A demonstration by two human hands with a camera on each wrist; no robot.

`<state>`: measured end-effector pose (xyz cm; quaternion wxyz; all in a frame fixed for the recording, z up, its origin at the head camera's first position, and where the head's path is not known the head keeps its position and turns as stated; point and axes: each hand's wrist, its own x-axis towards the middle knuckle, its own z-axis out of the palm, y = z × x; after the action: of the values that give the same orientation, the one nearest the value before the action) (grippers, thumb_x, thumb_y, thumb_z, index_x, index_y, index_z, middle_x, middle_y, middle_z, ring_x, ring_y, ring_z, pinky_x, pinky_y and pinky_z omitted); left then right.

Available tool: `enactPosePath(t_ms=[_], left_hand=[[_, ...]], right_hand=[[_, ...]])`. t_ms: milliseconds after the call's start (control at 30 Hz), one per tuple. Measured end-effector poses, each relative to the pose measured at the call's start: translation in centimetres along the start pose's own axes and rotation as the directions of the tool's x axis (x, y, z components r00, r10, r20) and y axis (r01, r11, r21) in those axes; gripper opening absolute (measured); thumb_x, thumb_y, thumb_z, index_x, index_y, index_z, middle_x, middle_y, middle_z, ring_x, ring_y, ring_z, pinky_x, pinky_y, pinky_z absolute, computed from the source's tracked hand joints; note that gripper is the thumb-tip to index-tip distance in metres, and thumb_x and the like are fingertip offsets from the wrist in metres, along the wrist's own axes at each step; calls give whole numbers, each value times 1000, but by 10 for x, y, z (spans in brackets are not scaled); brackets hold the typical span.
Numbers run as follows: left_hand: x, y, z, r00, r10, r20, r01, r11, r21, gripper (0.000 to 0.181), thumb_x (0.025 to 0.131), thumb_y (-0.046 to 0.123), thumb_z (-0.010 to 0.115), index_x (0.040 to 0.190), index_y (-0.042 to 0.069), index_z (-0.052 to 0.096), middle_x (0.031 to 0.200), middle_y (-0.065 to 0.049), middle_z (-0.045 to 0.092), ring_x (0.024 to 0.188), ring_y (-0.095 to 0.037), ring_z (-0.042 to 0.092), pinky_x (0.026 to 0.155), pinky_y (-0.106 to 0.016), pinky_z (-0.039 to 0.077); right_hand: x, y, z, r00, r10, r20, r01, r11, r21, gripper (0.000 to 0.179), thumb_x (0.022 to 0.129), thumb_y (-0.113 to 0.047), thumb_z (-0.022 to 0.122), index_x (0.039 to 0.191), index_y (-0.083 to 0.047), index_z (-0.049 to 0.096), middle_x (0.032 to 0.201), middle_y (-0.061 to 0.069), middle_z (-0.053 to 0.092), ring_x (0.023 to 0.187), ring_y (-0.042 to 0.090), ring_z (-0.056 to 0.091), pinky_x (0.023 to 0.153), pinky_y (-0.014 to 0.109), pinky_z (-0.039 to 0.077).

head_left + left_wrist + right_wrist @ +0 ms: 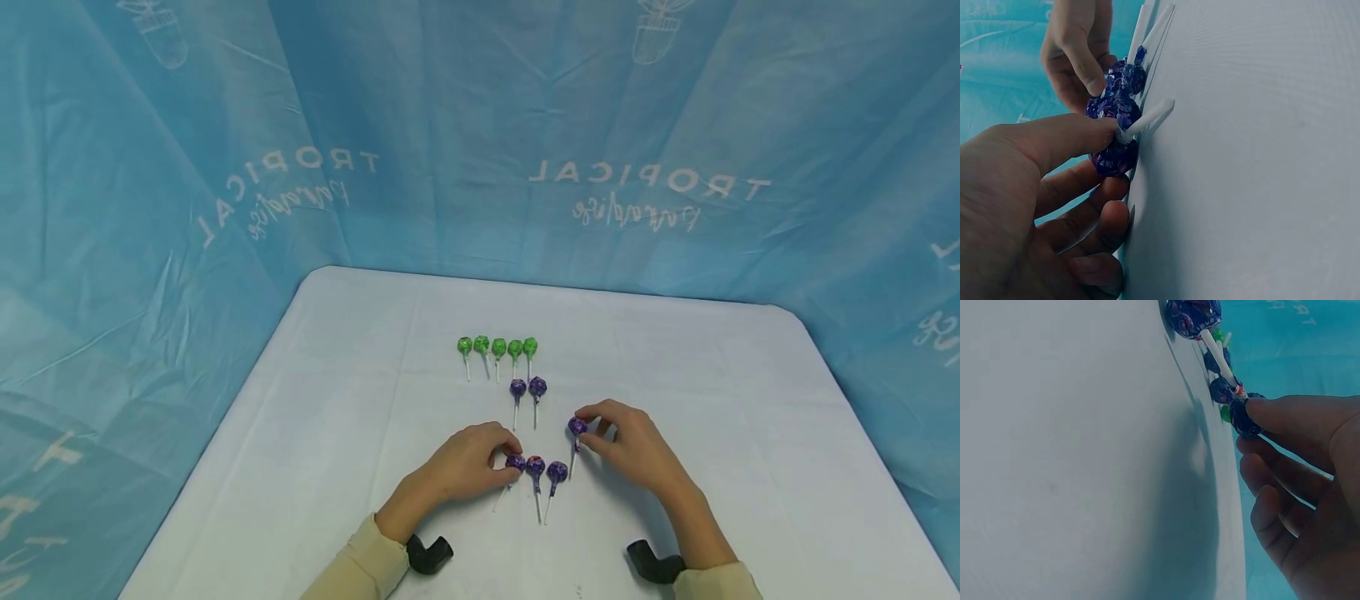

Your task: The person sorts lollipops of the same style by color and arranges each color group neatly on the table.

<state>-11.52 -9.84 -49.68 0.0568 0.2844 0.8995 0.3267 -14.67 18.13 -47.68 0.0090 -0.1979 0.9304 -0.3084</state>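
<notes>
Arranging purple lollipops, apparently, short of the worktop's far edge: left hand and right hand each pinch one. Next likely needs alignment.

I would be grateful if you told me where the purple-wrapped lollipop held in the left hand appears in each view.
Head: purple-wrapped lollipop in the lower half, slightly right of centre, pinched by the left hand.
Left wrist: purple-wrapped lollipop left of centre, about mid-height.
Right wrist: not visible, nor is the left hand.
Shared landmark: the white tabletop.
</notes>
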Motion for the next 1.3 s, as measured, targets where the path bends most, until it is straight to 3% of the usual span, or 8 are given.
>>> enactPosePath(t_ms=[300, 1000, 1300], left_hand=[[0, 0, 0, 1000, -16, 0, 16, 1000, 6, 22, 87, 34, 71, 104, 20, 68, 89, 13, 57, 73, -3, 48, 75, -25, 44], [-3, -1, 5, 1000, -31, 2, 31, 1000, 0, 23, 85, 36, 72, 103, 22, 67, 88, 16, 56, 73, -1, 48, 73, -24, 44], [-2, -1, 2, 1000, -15, -3, 15, 1000, 5, 22, 86, 36, 72, 102, 22, 67, 87, 16, 56, 70, -1, 47, 72, -23, 43]], right_hand=[[8, 1, -1, 1000, 0, 12, 0, 1000, 2, 29, 83, -20, 76, 112, -20, 70, 102, -12, 64, 81, 6, 56, 67, 31, 48], [30, 2, 5, 999, 42, 31, -43, 997, 56, 30, 85, -20, 75, 114, -17, 69, 104, -7, 65, 84, 12, 56, 69, 34, 46], [34, -1, 6, 999, 50, 8, -50, 998, 24, 30, 85, -20, 75, 114, -18, 69, 105, -7, 65, 83, 11, 56, 69, 32, 47]])
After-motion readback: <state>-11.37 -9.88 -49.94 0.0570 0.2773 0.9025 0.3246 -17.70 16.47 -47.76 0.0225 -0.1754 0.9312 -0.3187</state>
